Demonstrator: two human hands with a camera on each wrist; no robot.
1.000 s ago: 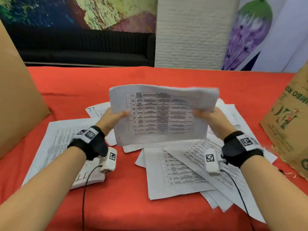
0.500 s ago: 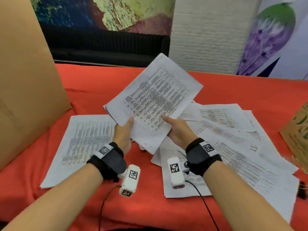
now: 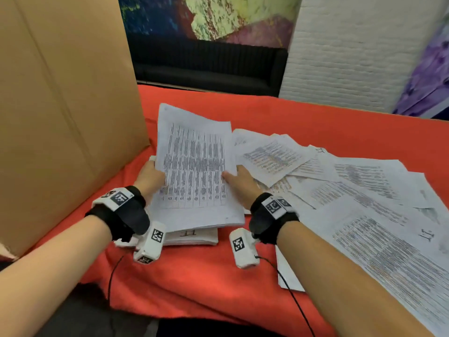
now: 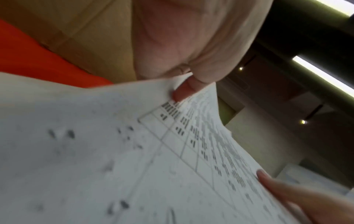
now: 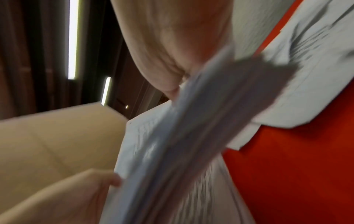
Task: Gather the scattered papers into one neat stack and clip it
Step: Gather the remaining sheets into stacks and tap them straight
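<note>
- Two hands hold one printed sheet (image 3: 194,171): the left hand (image 3: 150,177) has its grip pinched on the left edge, the right hand (image 3: 240,182) on the right edge.
- One stack of papers (image 3: 192,237) lies under it on the table (image 3: 243,276), near left.
- Scattered papers (image 3: 352,186), too overlapped to count, fan out to the right.
- One cardboard panel (image 3: 63,113) stands just left of the stack; bare red cloth lies near and far.
- The sheet is thin, white, with a printed grid.

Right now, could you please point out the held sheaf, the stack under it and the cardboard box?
held sheaf (image 3: 194,171), head view, middle of printed table.
stack (image 3: 194,237), head view, near edge.
cardboard box (image 3: 63,105), head view, side panel.
</note>
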